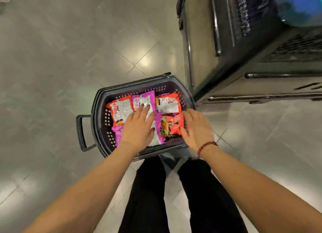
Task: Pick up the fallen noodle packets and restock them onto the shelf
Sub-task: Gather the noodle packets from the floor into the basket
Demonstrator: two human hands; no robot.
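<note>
The noodle packets (167,103) lie flat in two rows inside a dark basket (97,110) on the floor (61,58). The shelf (244,49) rises at two o'clock from the basket. The left hand (137,126) presses a magenta packet (144,100) mid-basket, its fingers (139,110) straight and released. The right hand (198,128), at three o'clock, rests on a red packet (172,126) with thumb spread and fingers loose, grasping nothing. Each hand is probably settling on a packet to lift toward the shelf.
</note>
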